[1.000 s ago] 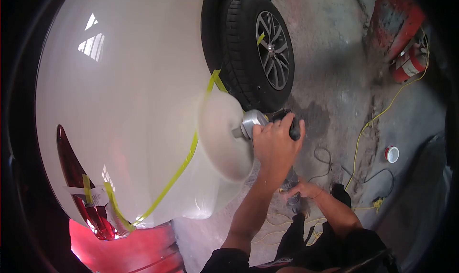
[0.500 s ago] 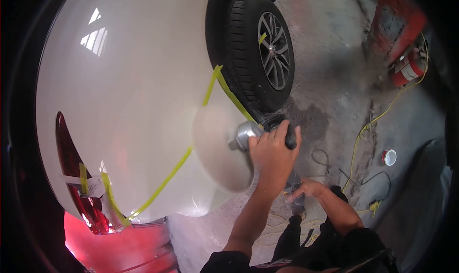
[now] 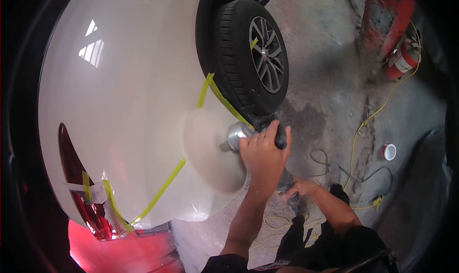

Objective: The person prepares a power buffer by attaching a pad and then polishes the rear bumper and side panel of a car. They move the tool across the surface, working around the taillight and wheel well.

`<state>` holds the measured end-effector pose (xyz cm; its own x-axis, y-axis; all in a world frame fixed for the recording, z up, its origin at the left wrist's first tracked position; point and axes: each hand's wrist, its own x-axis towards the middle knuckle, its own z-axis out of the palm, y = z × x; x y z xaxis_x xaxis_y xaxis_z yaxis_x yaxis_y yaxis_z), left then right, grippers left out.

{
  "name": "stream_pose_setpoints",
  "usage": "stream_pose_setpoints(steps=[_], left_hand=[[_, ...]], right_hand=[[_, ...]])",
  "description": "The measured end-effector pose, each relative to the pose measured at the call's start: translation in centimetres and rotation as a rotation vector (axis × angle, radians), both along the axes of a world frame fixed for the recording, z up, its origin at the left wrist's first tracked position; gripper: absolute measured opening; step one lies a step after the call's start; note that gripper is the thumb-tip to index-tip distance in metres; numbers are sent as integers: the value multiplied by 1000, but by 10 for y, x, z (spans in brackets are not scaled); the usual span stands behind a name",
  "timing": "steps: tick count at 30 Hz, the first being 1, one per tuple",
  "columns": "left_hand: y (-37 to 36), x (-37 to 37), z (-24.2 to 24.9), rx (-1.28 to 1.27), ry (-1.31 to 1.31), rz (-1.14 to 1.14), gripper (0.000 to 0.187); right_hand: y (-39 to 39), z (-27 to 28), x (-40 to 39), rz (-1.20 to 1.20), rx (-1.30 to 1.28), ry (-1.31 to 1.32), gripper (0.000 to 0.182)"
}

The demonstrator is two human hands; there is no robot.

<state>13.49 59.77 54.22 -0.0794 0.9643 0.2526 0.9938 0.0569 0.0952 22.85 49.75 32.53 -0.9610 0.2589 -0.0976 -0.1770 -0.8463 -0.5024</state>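
Note:
My left hand [image 3: 264, 158] is wrapped around the front of a car polisher [image 3: 237, 133] beside its silver head and black side handle. My right hand [image 3: 302, 188] grips the polisher's rear body, its fingers partly hidden behind it. The round pale pad [image 3: 210, 151] is smeared by motion against the white car's rear panel [image 3: 143, 106], between the wheel and the tail light. Yellow-green masking tape [image 3: 160, 192] runs along the panel, with more edging the wheel arch.
A wheel [image 3: 260, 58] stands just beyond the polisher. The red tail light [image 3: 88, 203] has taped paper on it. On the concrete floor lie a yellow cord [image 3: 356, 139], a dark cable [image 3: 351, 177] and a small round container [image 3: 389, 151]. A red fire extinguisher [image 3: 400, 63] stands farther off.
My hands and the polisher have shifted slightly left in view, and the car and floor have also shifted. Both hands keep their hold, and the pad is blurred in both frames.

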Motion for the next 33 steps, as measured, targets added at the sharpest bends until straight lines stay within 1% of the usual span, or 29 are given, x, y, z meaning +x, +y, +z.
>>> stream_pose_setpoints(steps=[1, 2, 3, 4, 6, 10, 12, 13, 15, 16, 18, 19, 21, 22, 23, 24, 25, 27, 28, 29, 30, 31, 32, 33], left_hand=[[9, 0, 2, 3, 4, 4, 27], [17, 0, 4, 18, 8, -23, 26], [26, 1, 5, 32, 10, -50, 26], [33, 1, 7, 48, 29, -48, 26], [44, 2, 11, 59, 34, -51, 27], [51, 2, 13, 48, 51, -46, 27], [47, 2, 9, 51, 61, -40, 28], [40, 3, 7, 20, 43, -19, 27], [23, 2, 0, -12, 28, 9, 25], [11, 0, -6, 58, -17, 5, 25], [-13, -7, -14, 172, -73, 3, 26], [-25, -7, -14, 174, -76, 10, 26], [-48, -8, -13, 193, -49, 49, 31], [-58, -7, -8, 206, -68, 59, 34], [-67, -6, -3, 205, -69, 64, 34], [-75, -5, 1, 225, -61, 102, 35], [-80, -5, 4, 247, -54, 140, 37], [-84, -5, 3, 280, -87, 151, 37], [-84, -6, 1, 309, -114, 156, 37], [-81, -7, -1, 317, -114, 163, 37], [-73, -9, -4, 345, -136, 114, 37], [-65, -11, -6, 372, -157, 66, 36], [-57, -15, -5, 387, -182, 28, 35], [-51, -18, -6, 386, -178, 41, 35]], right_hand=[[10, 8, -2, 4, 3, 4, 42], [22, 19, -2, -18, 33, 20, 38], [32, 25, -3, -40, 63, 35, 34], [38, 25, -7, -35, 65, 37, 34], [48, 22, -14, -51, -58, 86, 28], [54, 28, -15, -28, -73, 83, 29], [51, 37, -8, -38, -49, 21, 32], [46, 36, -5, -31, -49, 23, 32], [33, 29, 5, 2, -55, -56, 39], [27, 22, 8, 12, -54, -54, 39], [18, 7, 13, -61, 147, -179, 50], [18, 5, 18, -55, 149, -182, 50], [23, 10, 29, 34, 347, -273, 58], [23, 7, 32, 39, 347, -275, 58], [24, 8, 34, 77, 411, -285, 59], [26, 11, 34, 114, 474, -295, 60], [30, 15, 37, 116, 476, -297, 60], [53, 45, 44, 198, 553, -390, 57], [55, 40, 44, 204, 565, -390, 57], [56, 33, 46, 158, 570, -404, 54], [56, 27, 47, 113, 572, -417, 52], [55, 22, 46, 123, 579, -415, 52], [55, 24, 45, 15, 551, -455, 49], [53, 26, 45, -92, 520, -492, 47]])
